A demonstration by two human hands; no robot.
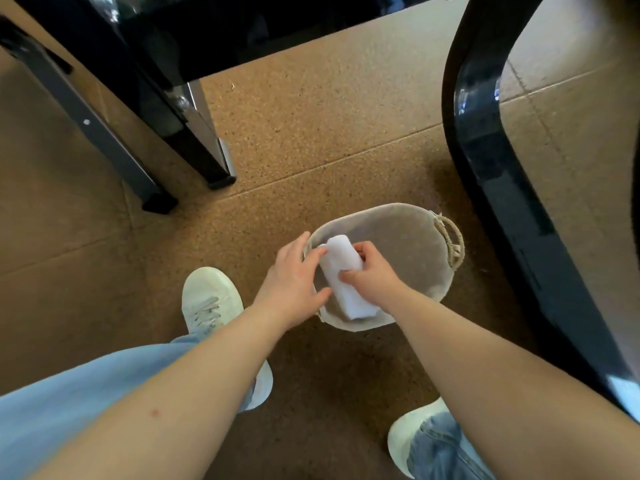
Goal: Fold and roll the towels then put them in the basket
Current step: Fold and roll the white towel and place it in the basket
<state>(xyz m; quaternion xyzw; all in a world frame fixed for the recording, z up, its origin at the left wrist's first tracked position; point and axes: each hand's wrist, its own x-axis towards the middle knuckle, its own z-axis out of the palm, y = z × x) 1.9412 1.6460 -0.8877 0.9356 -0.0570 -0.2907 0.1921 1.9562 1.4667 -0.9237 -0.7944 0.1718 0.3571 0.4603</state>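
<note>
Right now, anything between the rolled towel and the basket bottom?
Nothing visible. The rolled towel is already within the rim of the basket, at its left side. The right hand grips it and the left hand touches its side. No other item shows inside.

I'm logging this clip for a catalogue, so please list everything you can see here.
rolled towel: one, white, inside basket rim, left side, between both hands
basket: one, beige, on the floor
floor: brown speckled tiles
furniture legs: two, black, upper left
curved frame: one, glossy black, right of basket
shoes: two, white, on floor
jeans: light blue, bottom of view
left hand: straight fingers touch towel
right hand: grips towel
</note>
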